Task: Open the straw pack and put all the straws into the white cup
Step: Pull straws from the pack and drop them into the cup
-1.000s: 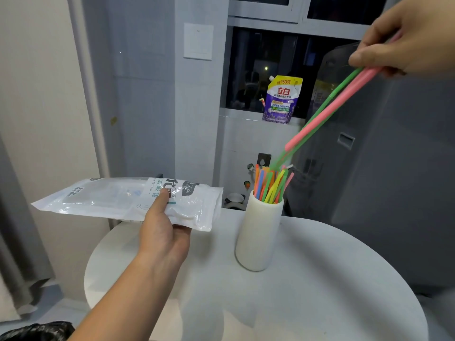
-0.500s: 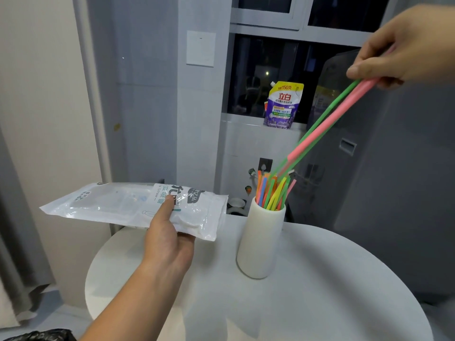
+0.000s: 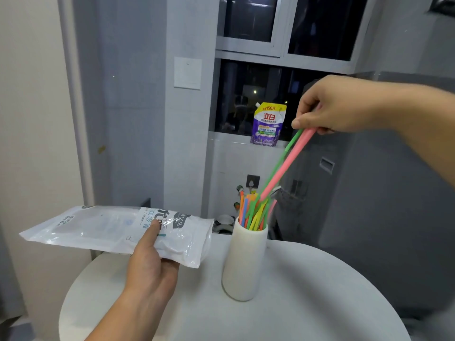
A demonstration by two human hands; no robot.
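A round white table (image 3: pixel 307 303) fills the lower middle and lower right of the frame. Behind it, in the upper middle, is a dark window (image 3: pixel 320 28), and a tall grey cabinet front (image 3: pixel 394 205) takes up the right side.

The straw pack (image 3: pixel 98 227), a long clear plastic bag with printed lettering, lies almost level in the air at the lower left, partly over the table's left edge, with its right end near the cup. I can't tell from here what is inside it. The left hand (image 3: pixel 152 264) comes up from the bottom of the frame and grips the pack near its right end, with the thumb on top and the fingers tucked underneath.

The right hand (image 3: pixel 337 107) reaches in from the right edge, at mid-height, and pinches the top ends of two straws between thumb and fingers.

The white cup (image 3: pixel 242 264) stands upright on the table in the centre, just right of the pack. On the sill behind it is a purple and yellow detergent pouch (image 3: pixel 268 124). On the wall at the upper left of centre is a pale switch plate (image 3: pixel 187 73).

The pink straw (image 3: pixel 288 163) and green straw (image 3: pixel 275 169) slant down and left from the fingers. Their lower ends are blurred among the bunch of coloured straws (image 3: pixel 251 212) sticking out of the cup's mouth.
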